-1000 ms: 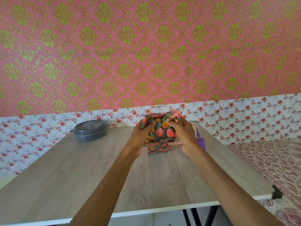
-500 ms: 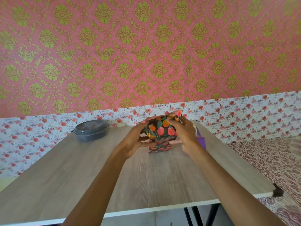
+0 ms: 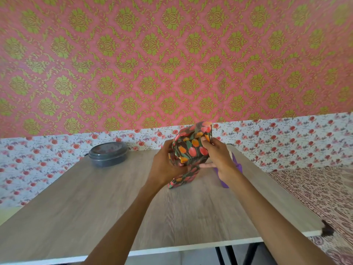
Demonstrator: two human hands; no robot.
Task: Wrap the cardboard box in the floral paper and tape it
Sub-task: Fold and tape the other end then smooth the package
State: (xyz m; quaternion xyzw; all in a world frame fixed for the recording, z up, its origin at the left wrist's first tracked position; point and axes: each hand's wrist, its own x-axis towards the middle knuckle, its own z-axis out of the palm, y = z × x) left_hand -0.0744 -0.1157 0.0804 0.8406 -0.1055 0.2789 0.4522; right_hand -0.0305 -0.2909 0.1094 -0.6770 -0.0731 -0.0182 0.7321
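- Pale wood-grain table (image 3: 95,217).
- Dark tulip-print floral paper (image 3: 191,150) covers the box, which is held tilted over the table's far middle; a loose flap reaches the tabletop.
- Left hand (image 3: 164,167) grips its left side, and right hand (image 3: 221,157) pinches the top fold.
- Round grey lidded container (image 3: 108,154), far left and well apart.
- Purple object (image 3: 224,183), half hidden behind the right wrist.

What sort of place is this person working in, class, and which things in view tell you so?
Most likely a room in a home: damask wallpaper over a floral border, a wood-grain table by the wall, and a lidded dark container standing on it.
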